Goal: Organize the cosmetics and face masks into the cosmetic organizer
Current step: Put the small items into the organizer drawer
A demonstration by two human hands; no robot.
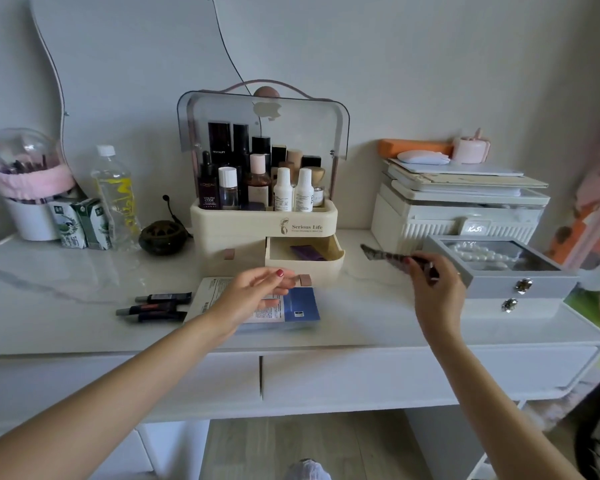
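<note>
The cream cosmetic organizer (264, 221) stands at the back centre, its clear lid raised over several bottles. Its lower right drawer (303, 266) is pulled out with a purple packet (307, 252) inside. In front lie face mask sachets (300, 306), white and blue. My left hand (257, 292) hovers open just above them, near the drawer's pink handle. Dark cosmetic tubes (158, 306) lie to the left of the masks. My right hand (433, 282) holds a dark patterned tube (388, 258) pinched at one end, raised right of the drawer.
A grey jewellery box (520, 282) with pearls sits at the right, a white storage box (458, 216) behind it. At the left stand a water bottle (116, 195), cartons (80, 223), a brush holder (28, 192) and a dark incense burner (161, 237). The desk edge (257, 351) runs below.
</note>
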